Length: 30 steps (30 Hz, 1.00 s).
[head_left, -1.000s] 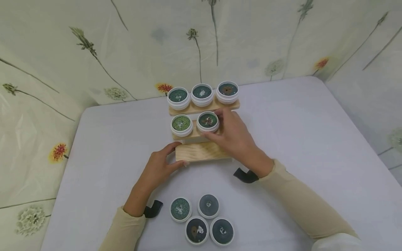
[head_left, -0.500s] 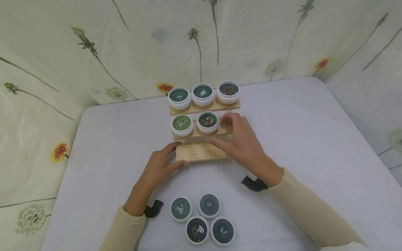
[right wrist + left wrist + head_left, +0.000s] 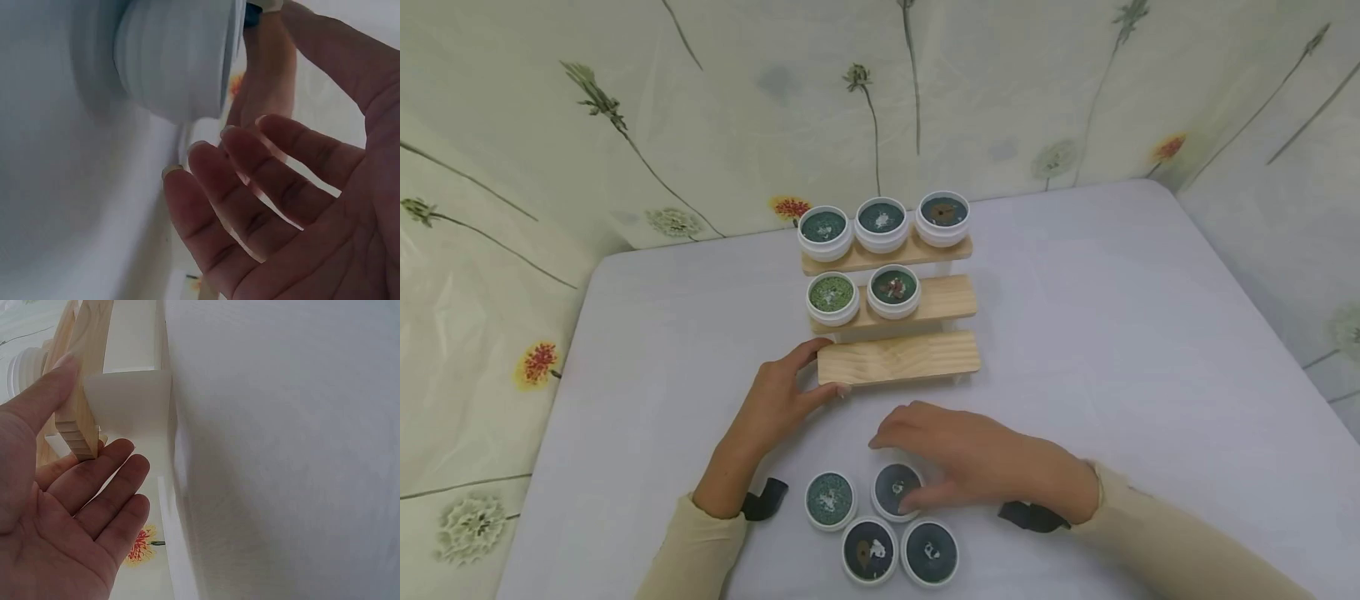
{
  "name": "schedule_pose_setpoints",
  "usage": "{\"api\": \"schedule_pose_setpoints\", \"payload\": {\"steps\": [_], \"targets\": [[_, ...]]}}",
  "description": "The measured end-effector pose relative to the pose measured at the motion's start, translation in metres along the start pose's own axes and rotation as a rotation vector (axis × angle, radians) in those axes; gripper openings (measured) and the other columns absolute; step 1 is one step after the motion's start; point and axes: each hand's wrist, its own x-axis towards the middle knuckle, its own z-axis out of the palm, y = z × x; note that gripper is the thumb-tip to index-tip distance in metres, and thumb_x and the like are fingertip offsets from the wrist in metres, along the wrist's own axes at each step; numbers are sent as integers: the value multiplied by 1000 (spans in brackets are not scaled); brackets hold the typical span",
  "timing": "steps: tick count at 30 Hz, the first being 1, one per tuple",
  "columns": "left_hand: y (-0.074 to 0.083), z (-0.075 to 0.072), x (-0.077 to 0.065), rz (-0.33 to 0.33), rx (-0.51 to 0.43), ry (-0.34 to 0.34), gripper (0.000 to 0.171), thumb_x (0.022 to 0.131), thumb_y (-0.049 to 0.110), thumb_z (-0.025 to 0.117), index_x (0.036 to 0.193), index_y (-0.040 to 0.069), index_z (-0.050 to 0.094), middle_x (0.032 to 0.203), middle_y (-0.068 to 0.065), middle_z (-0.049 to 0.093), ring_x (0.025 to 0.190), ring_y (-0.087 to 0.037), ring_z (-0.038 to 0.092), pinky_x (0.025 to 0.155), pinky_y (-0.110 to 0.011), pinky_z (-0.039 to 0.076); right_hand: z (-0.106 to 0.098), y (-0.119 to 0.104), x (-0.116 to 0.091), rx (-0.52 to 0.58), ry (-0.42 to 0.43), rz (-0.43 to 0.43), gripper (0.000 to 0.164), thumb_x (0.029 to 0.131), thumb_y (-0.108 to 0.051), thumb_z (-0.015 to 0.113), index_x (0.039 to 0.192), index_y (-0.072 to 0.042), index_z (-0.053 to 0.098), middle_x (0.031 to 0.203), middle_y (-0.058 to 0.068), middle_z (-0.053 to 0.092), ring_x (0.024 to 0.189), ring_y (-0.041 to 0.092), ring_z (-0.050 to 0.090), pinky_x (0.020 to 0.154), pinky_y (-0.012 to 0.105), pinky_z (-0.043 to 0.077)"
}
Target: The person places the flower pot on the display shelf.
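Note:
A stepped wooden rack (image 3: 898, 357) stands on the table. My left hand (image 3: 778, 398) holds the left end of its lowest plank, thumb at the front edge and index finger behind; in the left wrist view the plank end (image 3: 78, 428) shows between them. My right hand (image 3: 973, 454) hovers over a small white jar (image 3: 891, 490) with a dark grey-green top. Its fingers are spread and apart from the jar, and the thumb overlaps the jar's right side. The right wrist view shows a white ribbed jar (image 3: 172, 59) beside the relaxed fingers, with nothing between them.
Near the front stand more jars: a speckled green one (image 3: 831, 500), a dark one with brown and white (image 3: 870, 551), and a grey-green one (image 3: 931, 553). The middle plank (image 3: 951, 297) bears two jars at its left; the top plank (image 3: 857, 260) bears three.
My right hand has let go of the green-and-red jar on the middle plank and moved down to the jars at the front. My left hand has stayed on the rack.

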Motion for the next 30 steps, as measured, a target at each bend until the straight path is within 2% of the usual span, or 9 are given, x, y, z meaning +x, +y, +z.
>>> {"api": "schedule_pose_setpoints", "payload": {"steps": [3, 6, 12, 19, 24, 30], "targets": [[0, 0, 0, -1, -5, 1, 66, 87, 34, 86, 145, 17, 60, 140, -12, 66, 133, -33, 59, 110, -55, 46, 9, -4, 3, 39, -86, 33, 65, 89, -51, 81, 140, -16, 62, 132, -8, 61, 123, 8, 56, 104, 30, 50], [-1, 0, 1, -6, -5, -8, 66, 88, 35, 86, 146, 17, 59, 140, -13, 66, 134, -33, 59, 110, -55, 46, 15, -6, 3, 39, -126, 35, 64, 88, -52, 82, 139, -18, 62, 130, -9, 61, 120, 5, 56, 102, 27, 50], [1, 0, 0, -10, 8, -7, 67, 87, 33, 86, 146, 17, 59, 141, -13, 65, 134, -34, 58, 110, -56, 46, 19, -9, 3, 10, -151, 30, 55, 91, -46, 81, 135, -19, 64, 129, -10, 60, 119, 5, 55, 103, 25, 49], [2, 0, 0, -17, 6, -8, 68, 86, 34, 87, 146, 17, 59, 142, -13, 65, 135, -34, 58, 110, -56, 45, 16, -15, 7, -25, -205, 115, 53, 91, -43, 81, 135, -19, 64, 127, -8, 62, 115, 6, 57, 100, 26, 51], [2, 1, 1, -8, -3, -4, 68, 86, 34, 87, 146, 18, 59, 142, -13, 65, 135, -33, 58, 110, -56, 45, 15, -18, 6, -129, -211, 160, 55, 91, -43, 81, 137, -16, 64, 125, -4, 63, 109, 8, 58, 93, 27, 54], [1, 0, 0, 6, 6, 3, 67, 86, 32, 87, 146, 17, 59, 141, -14, 65, 134, -34, 59, 109, -56, 46, 18, -15, 1, -242, -153, 183, 59, 86, -36, 85, 137, -16, 63, 123, -1, 63, 106, 14, 59, 88, 31, 56]]}}
